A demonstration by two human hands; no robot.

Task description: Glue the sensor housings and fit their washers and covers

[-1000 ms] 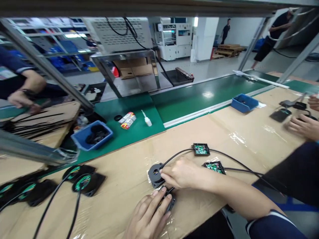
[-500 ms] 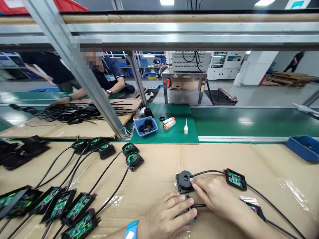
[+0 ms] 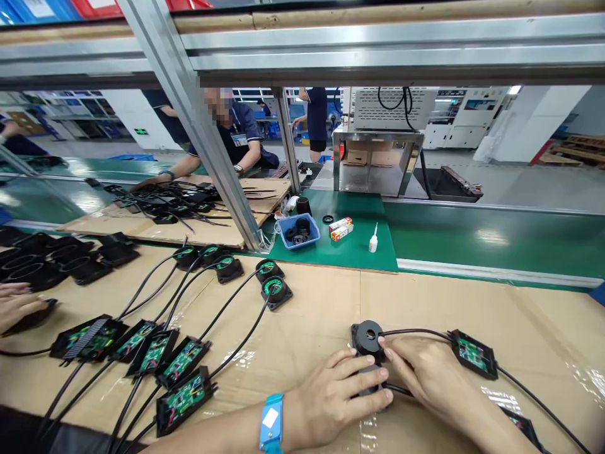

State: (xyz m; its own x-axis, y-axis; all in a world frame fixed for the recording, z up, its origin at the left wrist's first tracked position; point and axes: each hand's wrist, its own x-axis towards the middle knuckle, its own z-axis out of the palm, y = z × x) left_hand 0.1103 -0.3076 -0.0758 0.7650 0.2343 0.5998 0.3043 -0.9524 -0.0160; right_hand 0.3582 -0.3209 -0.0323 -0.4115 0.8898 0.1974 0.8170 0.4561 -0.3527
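Note:
My left hand [image 3: 343, 388], with a blue strap [image 3: 271, 424] at its wrist, lies over a black round housing [image 3: 371, 380], its fingers bent across it; most of that housing is hidden. Just beyond sits another black round housing [image 3: 367, 337] with a hole in its top. My right hand [image 3: 432, 372] has its fingertips closed at the black cable [image 3: 416, 331] where it enters this far housing. That cable runs to an open black box with a green circuit board [image 3: 474, 354]. A second cable passes under my right hand, and another board box [image 3: 522, 429] is partly hidden by my forearm.
To the left lie several cabled board boxes [image 3: 184, 398] and round housings [image 3: 276, 291]. Another person's hand [image 3: 19, 309] is at the left edge, near black housings [image 3: 85, 268]. A blue bin [image 3: 297, 232], small cartons [image 3: 341, 228] and a dropper bottle [image 3: 373, 241] stand on a green mat.
The view has swung left, so everything sits further right. Another person's hand has come into view at the left edge. My hands stay at the same two housings, with little visible movement.

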